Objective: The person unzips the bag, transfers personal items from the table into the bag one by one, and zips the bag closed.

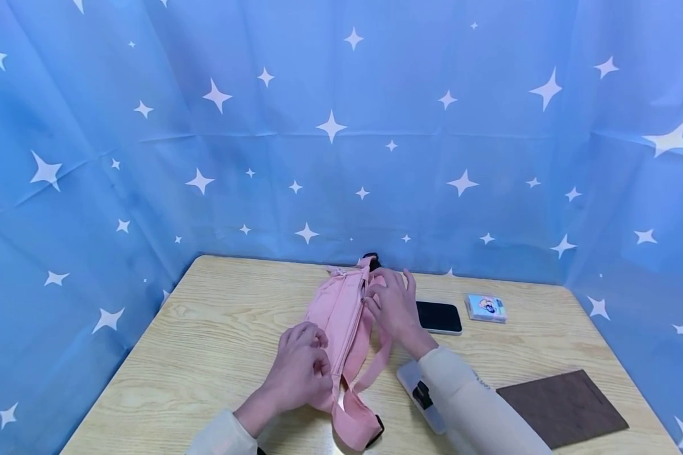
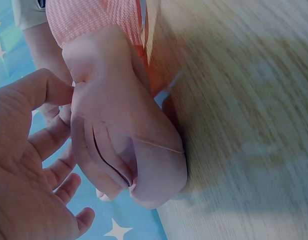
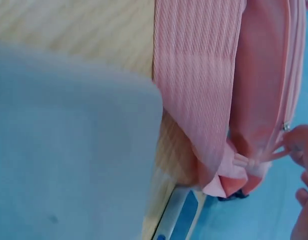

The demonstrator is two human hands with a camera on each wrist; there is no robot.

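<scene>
A pink waist bag (image 1: 341, 309) lies lengthwise on the table, its webbing strap (image 3: 196, 75) along the right side and looped at the near end. At the far end my right hand (image 1: 395, 303) pinches the cord pull of the zipper, with the metal slider (image 3: 285, 127) right by the fingertips. Part of the zipper beside that hand gapes. My left hand (image 1: 301, 366) is at the near left side of the bag, fingers loosely bent and spread. In the left wrist view its upper fingertips meet the bag's edge, while the lower fingers stand apart from it.
Right of the bag lies a black-screened phone (image 1: 439, 317), with a small blue-and-white packet (image 1: 486, 308) farther right. A pale flat object with a black part (image 1: 420, 395) sits partly under the right forearm. Near the right edge is a brown flat sheet (image 1: 563, 407). A starry blue curtain (image 1: 330, 177) surrounds the table.
</scene>
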